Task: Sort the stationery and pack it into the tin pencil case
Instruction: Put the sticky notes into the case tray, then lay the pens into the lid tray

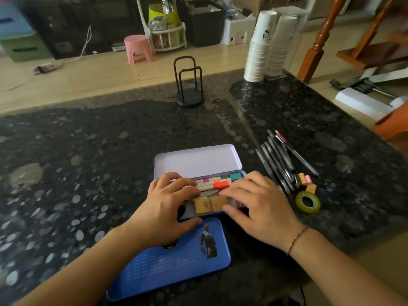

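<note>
Both hands (167, 206) (258, 206) lie flat—fingers (176, 181) spread—over the tin pencil case (198, 164).

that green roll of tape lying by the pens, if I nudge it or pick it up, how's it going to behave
The tape roll lies flat on the stone counter, so a nudge would probably slide it, not roll it. Tipped onto its edge, its round shape could roll away. It looks like a thin ring with an open core, so likely light and easy to hook with one finger.

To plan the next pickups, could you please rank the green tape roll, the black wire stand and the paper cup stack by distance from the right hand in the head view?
1. green tape roll, just right of the right hand.
2. black wire stand, far centre.
3. paper cup stack, far right edge.
</note>
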`<act>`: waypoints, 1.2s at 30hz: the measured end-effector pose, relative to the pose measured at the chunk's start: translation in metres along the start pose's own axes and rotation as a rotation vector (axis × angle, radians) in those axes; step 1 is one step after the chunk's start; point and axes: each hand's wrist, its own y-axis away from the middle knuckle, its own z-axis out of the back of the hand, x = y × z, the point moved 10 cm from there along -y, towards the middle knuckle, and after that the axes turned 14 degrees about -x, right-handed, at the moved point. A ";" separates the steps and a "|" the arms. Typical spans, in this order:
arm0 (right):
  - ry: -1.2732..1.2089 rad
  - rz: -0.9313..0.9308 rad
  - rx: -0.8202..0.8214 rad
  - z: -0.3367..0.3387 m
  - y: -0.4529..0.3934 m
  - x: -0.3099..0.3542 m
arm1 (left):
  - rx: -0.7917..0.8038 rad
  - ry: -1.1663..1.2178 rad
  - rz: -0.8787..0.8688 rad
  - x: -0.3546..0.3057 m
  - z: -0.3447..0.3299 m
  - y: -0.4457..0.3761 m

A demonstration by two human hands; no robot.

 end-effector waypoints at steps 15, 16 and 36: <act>0.203 -0.759 -0.268 0.084 0.045 -0.168 | 0.029 0.014 -0.032 -0.017 0.005 -0.008; 0.197 -0.763 -0.256 0.085 0.046 -0.170 | 0.025 0.000 -0.042 -0.018 0.011 -0.001; 0.266 -0.927 -0.021 0.062 0.024 -0.223 | 0.175 0.089 0.134 -0.020 0.008 0.099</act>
